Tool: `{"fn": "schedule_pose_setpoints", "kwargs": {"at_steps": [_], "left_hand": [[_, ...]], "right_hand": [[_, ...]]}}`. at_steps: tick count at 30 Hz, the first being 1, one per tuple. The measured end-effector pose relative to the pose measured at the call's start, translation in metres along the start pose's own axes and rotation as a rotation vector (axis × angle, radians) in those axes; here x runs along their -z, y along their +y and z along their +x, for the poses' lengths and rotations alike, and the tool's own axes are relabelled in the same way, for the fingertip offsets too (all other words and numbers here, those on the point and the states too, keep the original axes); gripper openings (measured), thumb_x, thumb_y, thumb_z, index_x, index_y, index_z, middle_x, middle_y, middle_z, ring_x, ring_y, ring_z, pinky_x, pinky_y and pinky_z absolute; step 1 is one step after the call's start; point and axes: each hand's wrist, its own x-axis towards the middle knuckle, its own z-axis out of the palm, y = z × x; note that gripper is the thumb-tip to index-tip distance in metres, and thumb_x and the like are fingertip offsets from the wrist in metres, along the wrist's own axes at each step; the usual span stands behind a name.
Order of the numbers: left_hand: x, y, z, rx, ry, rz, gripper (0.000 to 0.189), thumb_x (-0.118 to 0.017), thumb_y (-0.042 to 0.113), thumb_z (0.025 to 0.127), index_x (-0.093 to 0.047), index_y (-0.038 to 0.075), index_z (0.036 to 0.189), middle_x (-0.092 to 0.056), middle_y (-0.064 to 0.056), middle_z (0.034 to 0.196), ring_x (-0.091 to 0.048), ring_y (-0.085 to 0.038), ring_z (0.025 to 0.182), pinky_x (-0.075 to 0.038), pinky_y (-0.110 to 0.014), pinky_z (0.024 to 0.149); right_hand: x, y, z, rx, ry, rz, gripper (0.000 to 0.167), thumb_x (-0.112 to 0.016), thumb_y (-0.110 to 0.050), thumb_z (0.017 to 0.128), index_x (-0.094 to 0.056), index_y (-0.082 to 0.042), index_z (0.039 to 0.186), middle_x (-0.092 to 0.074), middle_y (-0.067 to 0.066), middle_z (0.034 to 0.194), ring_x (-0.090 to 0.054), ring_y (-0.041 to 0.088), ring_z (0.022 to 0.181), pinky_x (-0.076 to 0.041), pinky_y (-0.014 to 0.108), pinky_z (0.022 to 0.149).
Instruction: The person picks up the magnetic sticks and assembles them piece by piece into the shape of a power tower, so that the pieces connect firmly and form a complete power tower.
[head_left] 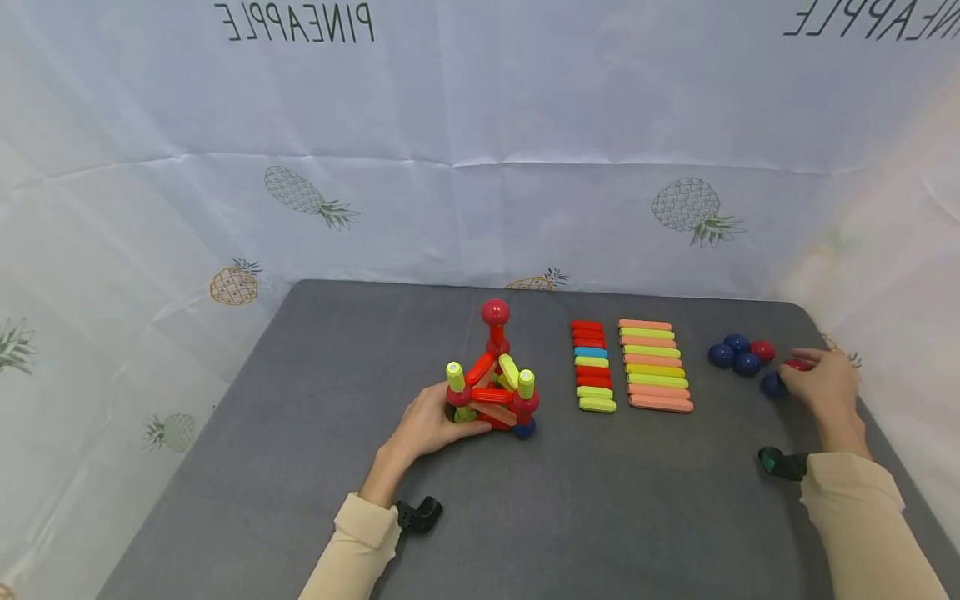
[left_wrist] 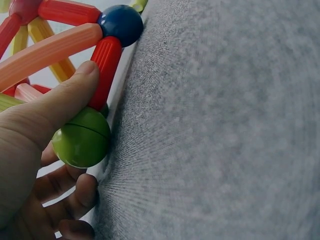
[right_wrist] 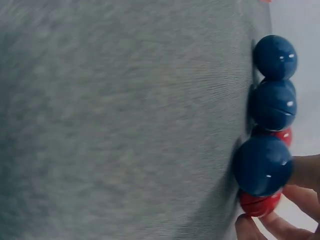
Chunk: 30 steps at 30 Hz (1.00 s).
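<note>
My left hand (head_left: 427, 425) grips the lower left corner of a structure (head_left: 492, 396) built of coloured rods and balls. In the left wrist view its thumb lies along a red rod (left_wrist: 107, 70), and its fingers curl beside a green ball (left_wrist: 82, 137). A blue ball (left_wrist: 121, 25) forms another bottom corner. One red ball (head_left: 495, 312) tops the far upright, while two short yellow-green rods stand at the nearer corners. Over at the right, my right hand (head_left: 825, 383) pinches a red ball (right_wrist: 260, 204), with a blue ball (right_wrist: 263, 165) right beside it.
Short rods (head_left: 592, 372) in red, blue and yellow-green lie in a column right of the structure. Beside them is a column of longer rods (head_left: 655, 360). Several blue balls (head_left: 746, 364) and another red ball (head_left: 762, 350) cluster near the grey table's (head_left: 600, 500) right edge.
</note>
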Motion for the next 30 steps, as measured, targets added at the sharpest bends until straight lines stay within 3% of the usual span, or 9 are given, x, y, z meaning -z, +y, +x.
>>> {"fn": "schedule_pose_setpoints", "kwargs": {"at_steps": [8,11,14,17,20,22,26,28,30], "left_hand": [[-0.001,0.001,0.001,-0.006,-0.003,-0.004,0.044,-0.087,0.042,0.08,-0.07,0.02,0.114,-0.074,0.005,0.102,-0.063,-0.007,0.085,-0.053,-0.025,0.076],[0.0,0.001,0.0,-0.005,-0.005,-0.005,0.044,-0.087,0.042,0.08,-0.07,0.02,0.115,-0.074,0.005,0.103,-0.063,-0.007,0.085,-0.053,-0.025,0.076],[0.0,0.0,0.0,-0.003,-0.004,-0.005,0.044,-0.087,0.041,0.08,-0.07,0.021,0.115,-0.074,0.005,0.103,-0.064,-0.007,0.086,-0.054,-0.025,0.077],[0.0,0.0,0.0,-0.003,-0.004,-0.005,0.045,-0.087,0.04,0.08,-0.07,0.021,0.117,-0.074,0.005,0.104,-0.064,-0.007,0.087,-0.054,-0.026,0.078],[0.0,0.001,0.0,-0.001,-0.004,-0.004,0.046,-0.087,0.04,0.08,-0.07,0.021,0.118,-0.075,0.005,0.106,-0.065,-0.008,0.088,-0.054,-0.026,0.08],[0.0,0.001,0.0,0.003,-0.005,-0.002,0.046,-0.087,0.041,0.08,-0.07,0.021,0.118,-0.075,0.005,0.107,-0.065,-0.008,0.089,-0.054,-0.027,0.08],[0.0,0.002,0.0,0.006,-0.007,-0.008,0.047,-0.087,0.042,0.08,-0.07,0.021,0.118,-0.074,0.005,0.106,-0.065,-0.008,0.088,-0.054,-0.027,0.08],[0.0,0.002,0.0,0.006,-0.009,-0.014,0.046,-0.087,0.043,0.08,-0.07,0.022,0.118,-0.074,0.005,0.105,-0.064,-0.007,0.088,-0.054,-0.027,0.079],[0.001,0.002,0.0,0.008,-0.011,-0.018,0.046,-0.087,0.043,0.08,-0.07,0.022,0.118,-0.074,0.005,0.105,-0.064,-0.007,0.088,-0.054,-0.026,0.079]], "right_hand": [[-0.004,0.005,-0.002,-0.03,0.088,0.043,0.051,-0.054,-0.014,0.097,-0.05,0.019,0.134,-0.05,0.045,0.133,-0.045,0.057,0.119,-0.035,0.032,0.067],[0.0,-0.004,-0.004,-0.042,0.165,0.092,0.051,-0.056,-0.017,0.098,-0.052,0.014,0.139,-0.056,0.041,0.132,-0.059,0.029,0.097,-0.034,0.023,0.066],[0.004,-0.017,-0.006,-0.036,0.242,0.136,0.051,-0.061,-0.02,0.097,-0.056,0.006,0.14,-0.063,0.037,0.128,-0.047,-0.011,0.07,-0.031,0.015,0.064],[0.01,-0.032,-0.009,-0.022,0.288,0.181,0.05,-0.066,-0.023,0.095,-0.06,0.001,0.139,-0.075,0.003,0.087,-0.031,-0.028,0.06,-0.037,0.01,0.068],[0.014,-0.046,-0.014,0.02,0.302,0.232,0.05,-0.069,-0.024,0.094,-0.061,0.0,0.138,-0.05,-0.038,0.067,-0.034,-0.03,0.061,-0.037,0.004,0.067],[0.015,-0.056,-0.018,0.051,0.309,0.278,0.049,-0.07,-0.024,0.094,-0.063,-0.001,0.137,-0.038,-0.048,0.068,-0.038,-0.03,0.063,-0.033,0.0,0.059],[0.012,-0.079,-0.029,0.134,0.351,0.347,0.047,-0.072,-0.023,0.094,-0.065,-0.003,0.136,-0.072,-0.017,0.092,-0.044,-0.03,0.07,-0.035,-0.004,0.063],[0.009,-0.091,-0.035,0.192,0.375,0.36,0.045,-0.074,-0.022,0.093,-0.066,-0.004,0.134,-0.072,0.003,0.111,-0.045,-0.03,0.074,-0.036,-0.005,0.066],[0.008,-0.105,-0.04,0.259,0.39,0.385,0.044,-0.075,-0.019,0.092,-0.067,-0.004,0.133,-0.069,0.009,0.118,-0.047,-0.029,0.077,-0.037,-0.006,0.07]]}}
